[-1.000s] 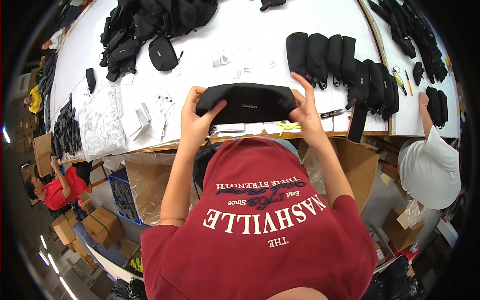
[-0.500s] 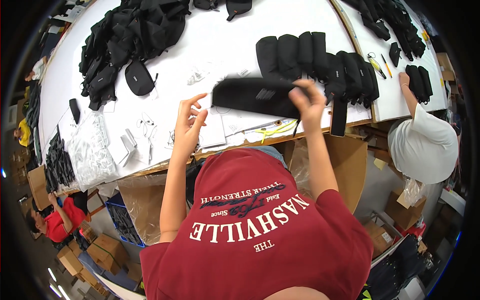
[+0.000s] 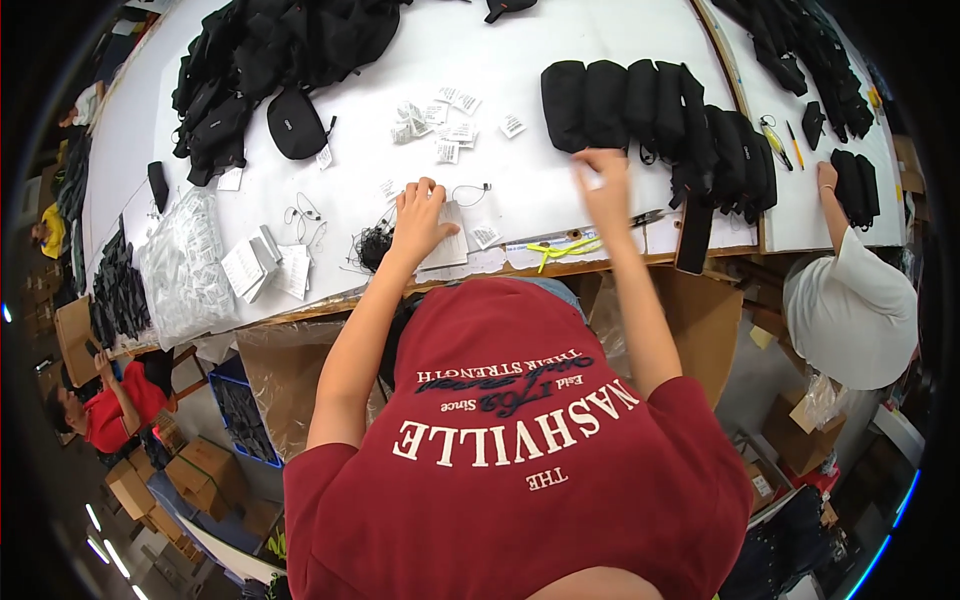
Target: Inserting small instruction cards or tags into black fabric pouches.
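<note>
My left hand (image 3: 420,222) is over a stack of white paper tags (image 3: 447,248) near the table's front edge, fingers bent and thumb apart. Beside it lies a tangle of thin black cords (image 3: 374,243). Farther right, my right hand (image 3: 606,195) is raised just in front of a row of black zip pouches (image 3: 605,105). It is somewhat blurred, with a gap between thumb and fingers and nothing visible in it. Loose white tags (image 3: 440,125) are scattered on the table beyond my left hand.
A heap of black pouches (image 3: 285,45) covers the far left. Clear plastic bags (image 3: 185,260) and folded white papers (image 3: 250,265) lie nearer. Yellow-green snips (image 3: 562,250), a dark pointed tool (image 3: 645,218) and a phone (image 3: 694,235) are along the front edge. A co-worker (image 3: 845,310) works at right.
The black pouch that my right hand held is out of my hands. My left hand has come down onto the white tags; my right hand is beside the pouch row. The view has shifted slightly.
</note>
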A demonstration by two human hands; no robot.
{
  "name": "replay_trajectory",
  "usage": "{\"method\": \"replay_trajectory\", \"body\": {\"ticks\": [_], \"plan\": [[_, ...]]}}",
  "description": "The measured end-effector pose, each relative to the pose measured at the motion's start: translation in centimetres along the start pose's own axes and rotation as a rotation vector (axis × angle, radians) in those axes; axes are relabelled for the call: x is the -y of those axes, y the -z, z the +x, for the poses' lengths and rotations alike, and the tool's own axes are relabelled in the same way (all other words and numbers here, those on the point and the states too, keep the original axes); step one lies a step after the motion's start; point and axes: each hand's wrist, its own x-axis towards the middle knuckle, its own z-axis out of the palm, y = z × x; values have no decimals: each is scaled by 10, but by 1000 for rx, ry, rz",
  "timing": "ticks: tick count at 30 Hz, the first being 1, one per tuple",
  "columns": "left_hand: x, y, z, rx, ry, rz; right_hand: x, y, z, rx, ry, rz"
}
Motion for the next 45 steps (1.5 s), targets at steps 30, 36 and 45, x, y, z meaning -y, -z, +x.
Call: {"method": "replay_trajectory", "body": {"ticks": [30, 36, 45], "plan": [[10, 67, -19, -285, 459, -1074, 33, -99, -26, 469, -223, -9], [-19, 76, -20, -258, 541, -1227, 35, -89, -9, 222, -418, 602], [-73, 105, -20, -134, 299, -1358, 150, 0, 15, 461, -298, 1002]]}}
